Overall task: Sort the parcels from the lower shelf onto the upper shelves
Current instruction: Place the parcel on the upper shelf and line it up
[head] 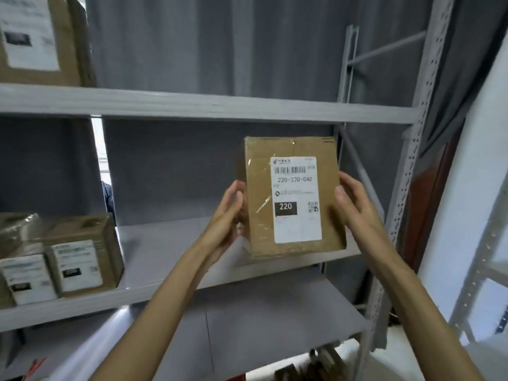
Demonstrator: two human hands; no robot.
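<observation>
A brown cardboard parcel (261, 193) with a white label reading 220-220-C40 stands upright at the right end of the middle shelf (170, 259), label facing me. My left hand (229, 213) presses its left side and my right hand (354, 202) grips its right edge. The parcel's bottom edge sits at the shelf board's front lip; whether it rests on the board I cannot tell.
Two labelled parcels (79, 251) and a smaller white-labelled one (27, 279) stand at the left of the same shelf. A large box (41, 39) sits on the upper shelf (220, 105) at left. A grey perforated upright (406, 174) is at right. Brown items (310, 364) lie below.
</observation>
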